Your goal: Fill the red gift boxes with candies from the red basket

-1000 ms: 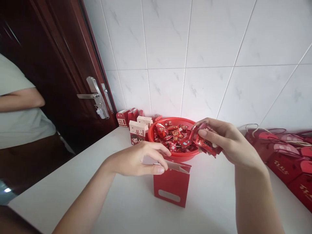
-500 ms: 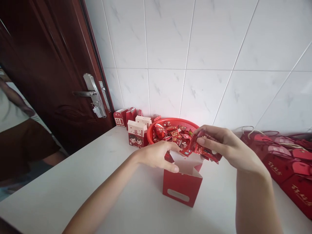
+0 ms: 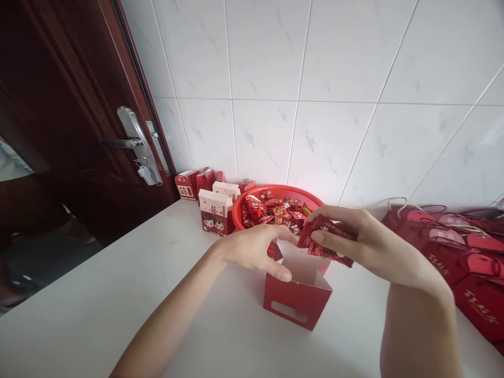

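Observation:
A red paper box (image 3: 295, 304) stands open at the top on the white table, with a long slot in its front wall and a pale inside. My left hand (image 3: 254, 249) grips its upper left side, thumb over the front rim and fingers toward the back. Above the box's right side, my right hand (image 3: 354, 233) is closed on several red-wrapped candies (image 3: 328, 239), pinched between thumb and fingers. Just behind, a red plastic basket (image 3: 237, 215) holds many wrapped candies (image 3: 281, 211); my hands cover part of its front.
Printed candy boxes (image 3: 214, 215) stand left of the basket against the tiled wall (image 3: 263, 142). Red gift bags (image 3: 464, 283) with cord handles line the table's right side. A brown door (image 3: 79, 105) with a metal handle (image 3: 136, 144) is at left; a person is partly visible beyond it.
The candies in my right hand have dropped slightly toward the box opening. My left hand stays at the box. The view has shifted a little, and the person by the door shows less.

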`<act>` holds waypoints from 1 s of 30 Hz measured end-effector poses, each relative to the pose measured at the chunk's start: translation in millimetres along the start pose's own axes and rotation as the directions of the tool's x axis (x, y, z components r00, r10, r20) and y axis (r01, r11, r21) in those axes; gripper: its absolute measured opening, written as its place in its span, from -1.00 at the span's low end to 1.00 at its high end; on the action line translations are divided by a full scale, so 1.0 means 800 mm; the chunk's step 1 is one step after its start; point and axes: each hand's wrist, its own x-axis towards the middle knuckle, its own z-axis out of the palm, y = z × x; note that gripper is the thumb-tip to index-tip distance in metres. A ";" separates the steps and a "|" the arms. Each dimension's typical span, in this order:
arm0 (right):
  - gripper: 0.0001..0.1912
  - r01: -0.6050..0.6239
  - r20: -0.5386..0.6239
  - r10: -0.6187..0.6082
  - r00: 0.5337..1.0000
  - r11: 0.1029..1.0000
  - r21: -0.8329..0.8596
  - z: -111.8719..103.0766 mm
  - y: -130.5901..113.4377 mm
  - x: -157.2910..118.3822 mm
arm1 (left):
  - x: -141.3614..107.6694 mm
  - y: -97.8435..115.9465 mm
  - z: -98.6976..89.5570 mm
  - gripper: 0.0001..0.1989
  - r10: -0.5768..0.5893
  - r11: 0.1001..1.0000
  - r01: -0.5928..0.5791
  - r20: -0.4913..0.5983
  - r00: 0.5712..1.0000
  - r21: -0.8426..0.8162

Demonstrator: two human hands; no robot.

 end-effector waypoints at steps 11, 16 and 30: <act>-0.81 0.026 -0.008 -0.031 0.999 0.931 -0.365 0.025 -0.004 0.001 | 0.001 -0.002 0.000 -0.44 -0.020 0.999 0.021 0.022 1.000 -0.037; -0.85 0.049 -0.020 -0.059 0.998 0.943 -0.328 0.025 -0.006 -0.001 | 0.001 -0.003 0.000 -0.41 -0.016 0.999 0.016 0.001 1.000 -0.037; -0.77 0.048 0.035 -0.037 0.999 0.902 -0.429 0.041 0.001 0.011 | 0.003 -0.011 0.001 -0.46 -0.025 0.997 0.027 0.031 0.999 -0.078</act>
